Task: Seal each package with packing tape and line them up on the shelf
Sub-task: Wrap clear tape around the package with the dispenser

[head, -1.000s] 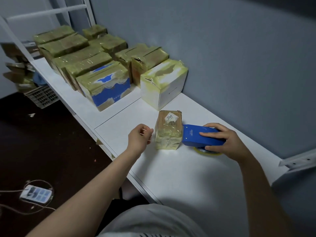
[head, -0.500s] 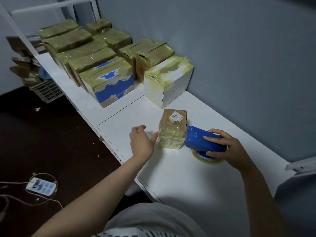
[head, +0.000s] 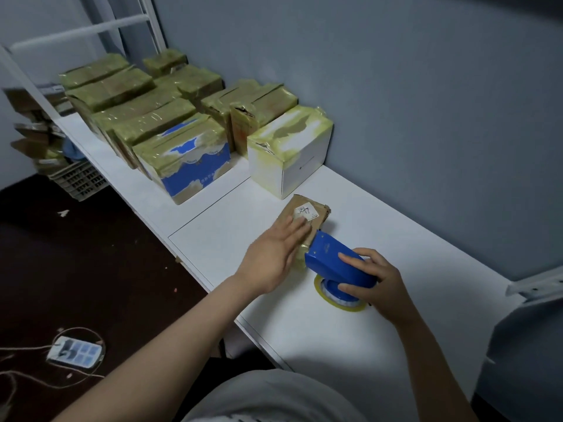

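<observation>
A small brown cardboard package (head: 316, 208) with a white label lies on the white shelf (head: 237, 226), partly wrapped in yellowish tape. My left hand (head: 275, 252) lies flat on top of it with straight fingers, pressing it down. My right hand (head: 376, 280) grips a blue tape dispenser (head: 335, 263) whose nose touches the package's near right side. The yellow tape roll (head: 338, 300) under the dispenser rests on the shelf.
Several taped packages stand in rows at the back left, among them a white box (head: 292, 153) and a blue-and-white box (head: 189, 162). The grey wall runs along the shelf's far side. A plastic crate (head: 79, 181) and a power strip (head: 74, 351) sit on the dark floor.
My left hand moved from beside the package onto its top and flattened out. The dispenser tilted up against the package's side.
</observation>
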